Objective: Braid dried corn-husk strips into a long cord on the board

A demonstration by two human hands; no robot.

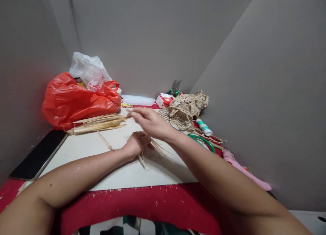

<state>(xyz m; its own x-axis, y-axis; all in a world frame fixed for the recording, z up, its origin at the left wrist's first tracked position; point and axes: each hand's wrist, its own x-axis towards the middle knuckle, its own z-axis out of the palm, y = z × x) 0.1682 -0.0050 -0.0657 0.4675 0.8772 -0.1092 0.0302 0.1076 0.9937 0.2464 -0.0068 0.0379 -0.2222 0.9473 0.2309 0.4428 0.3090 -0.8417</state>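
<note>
My left hand (139, 145) is closed on thin, pale dried husk strips (160, 148) above the white board (117, 175). Their frayed ends spread out below and to the right of the fingers. Crossing over it from the right, my right hand (151, 123) has its thumb and forefinger pinched together. A pale tip, apparently of a husk strip, shows at those fingertips. They are beside the right end of a pile of dried husks (99, 124). One loose husk piece (105, 140) lies between that pile and my left wrist.
A red plastic bag (78, 102) and a clear bag (89, 70) stand back left, near a black phone (39, 157). Braided cord (188, 106), a red-and-white box (164, 100), green-handled cutters (175, 91), a white-and-teal tube (203, 126) and pink fabric (247, 170) line the right. Grey walls enclose the table.
</note>
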